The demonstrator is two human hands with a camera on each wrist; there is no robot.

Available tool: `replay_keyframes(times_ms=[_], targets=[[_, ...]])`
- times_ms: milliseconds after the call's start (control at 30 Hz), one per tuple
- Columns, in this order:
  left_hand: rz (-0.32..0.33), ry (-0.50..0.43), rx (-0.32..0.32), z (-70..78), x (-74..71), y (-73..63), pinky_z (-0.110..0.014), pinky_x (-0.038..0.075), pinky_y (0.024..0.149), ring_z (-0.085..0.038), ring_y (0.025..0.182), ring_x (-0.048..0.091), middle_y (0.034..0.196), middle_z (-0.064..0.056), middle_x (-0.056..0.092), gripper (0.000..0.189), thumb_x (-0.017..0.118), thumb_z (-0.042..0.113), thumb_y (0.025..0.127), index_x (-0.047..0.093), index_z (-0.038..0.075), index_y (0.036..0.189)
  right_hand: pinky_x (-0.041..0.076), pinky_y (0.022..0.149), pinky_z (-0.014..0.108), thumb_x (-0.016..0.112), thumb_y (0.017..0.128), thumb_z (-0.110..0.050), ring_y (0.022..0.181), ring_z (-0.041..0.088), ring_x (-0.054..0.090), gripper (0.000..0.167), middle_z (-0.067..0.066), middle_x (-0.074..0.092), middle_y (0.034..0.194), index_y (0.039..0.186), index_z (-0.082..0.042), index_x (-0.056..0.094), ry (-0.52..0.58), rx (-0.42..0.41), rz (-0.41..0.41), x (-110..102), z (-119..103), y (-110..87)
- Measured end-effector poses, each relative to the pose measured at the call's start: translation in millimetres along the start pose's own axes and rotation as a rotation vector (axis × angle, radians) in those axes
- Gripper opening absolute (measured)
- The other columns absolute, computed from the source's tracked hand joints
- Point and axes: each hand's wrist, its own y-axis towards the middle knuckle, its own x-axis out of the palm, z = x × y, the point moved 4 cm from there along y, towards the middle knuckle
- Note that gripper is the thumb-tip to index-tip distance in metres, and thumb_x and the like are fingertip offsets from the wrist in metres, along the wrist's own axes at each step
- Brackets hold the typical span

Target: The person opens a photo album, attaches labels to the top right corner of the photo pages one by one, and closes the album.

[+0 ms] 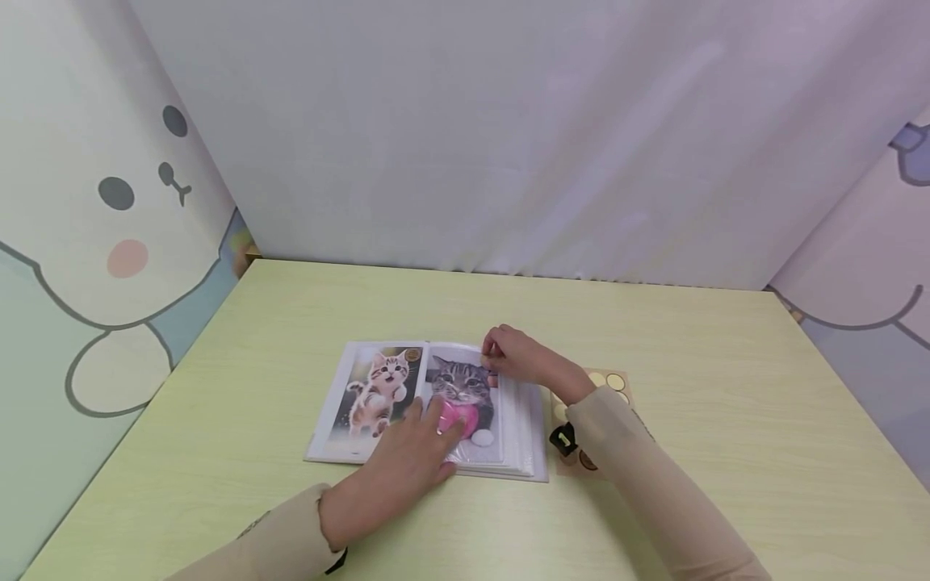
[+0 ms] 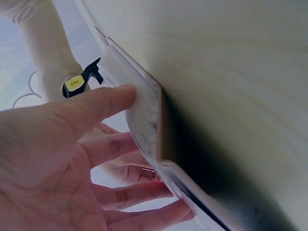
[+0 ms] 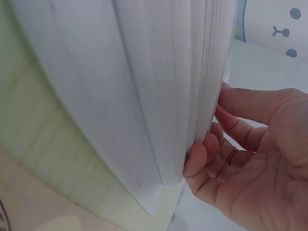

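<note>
The photo album lies open on the worktop, with both my hands at it. Near the album's far right corner, my right grip pinches the edge of the grey-cat page between thumb and fingers. My left grip lies across the album's near middle, fingers extended, touching pages. A spotted card sits just right of the album.
</note>
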Motion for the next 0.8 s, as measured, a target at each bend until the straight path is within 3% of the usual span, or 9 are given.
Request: replay_keyframes(times_ms=[233, 433, 800], targets=[[0.016, -0.003, 0.010, 0.0, -0.9, -0.5, -0.046, 0.055, 0.072, -0.043, 0.112, 0.052, 0.129, -0.022, 0.049, 0.051, 0.065, 0.040, 0.083, 0.055, 0.018, 0.128, 0.049, 0.077, 0.032, 0.056, 0.091, -0.008, 0.087, 0.021, 0.054, 0.015, 0.012, 0.056, 0.098, 0.104, 0.000, 0.058, -0.051, -0.052, 0.015, -9.3, -2.7, -9.2], [0.027, -0.008, 0.018, -0.1, -1.7, -0.6, -0.047, 0.055, 0.072, -0.044, 0.112, 0.053, 0.129, -0.022, 0.050, 0.050, 0.065, 0.040, 0.083, 0.056, 0.017, 0.127, 0.050, 0.080, 0.036, 0.054, 0.089, 0.002, 0.091, 0.025, 0.056, 0.024, 0.016, 0.058, 0.100, 0.113, 0.006, 0.056, -0.089, -0.143, 0.074, -31.6, -2.2, -32.5], [0.005, -0.043, 0.017, -0.9, -1.3, -1.1, -0.051, 0.054, 0.075, -0.045, 0.114, 0.050, 0.131, -0.023, 0.048, 0.051, 0.065, 0.039, 0.084, 0.054, 0.016, 0.129, 0.049, 0.074, 0.033, 0.053, 0.090, -0.001, 0.089, 0.021, 0.056, 0.024, 0.014, 0.060, 0.100, 0.113, 0.005, 0.057, -0.060, -0.067, 0.119, -59.9, 31.7, -101.4]])
